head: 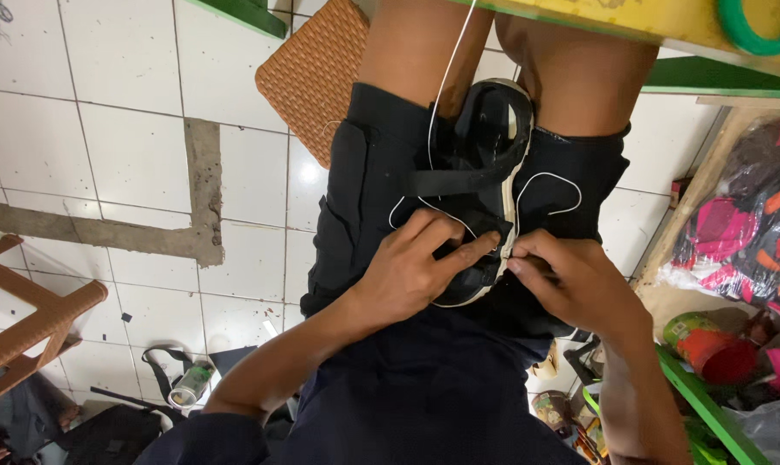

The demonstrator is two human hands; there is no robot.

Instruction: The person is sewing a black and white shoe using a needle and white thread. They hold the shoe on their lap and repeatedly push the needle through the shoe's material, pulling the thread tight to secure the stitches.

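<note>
My dark blue shirt (424, 396) fills the bottom of the view, and from it both my forearms reach forward to a black sandal (484, 172) lying on my lap, on my black shorts (364, 189), between my thighs. My left hand (416, 267) lies over the near end of the sandal, fingers curled round it and the fingertips pressing on the black upper beside the pale sole edge. My right hand (579, 284) comes in from the other side; its thumb and forefinger are pinched together right at the sole's rim, touching the sandal, but I cannot tell what they pinch. A white thread (446, 77) runs from the sandal up past my knee, and more of it loops across the shorts on both sides of the sandal.

Beyond my knees a woven brown mat (308, 73) lies on the white tiled floor (88, 155). A brown chair (28, 319) stands at the left edge. To the right a shelf with a green edge (700, 405) holds an orange pot (717, 353), and bright pink and black goods in plastic (752, 224) lie above it.
</note>
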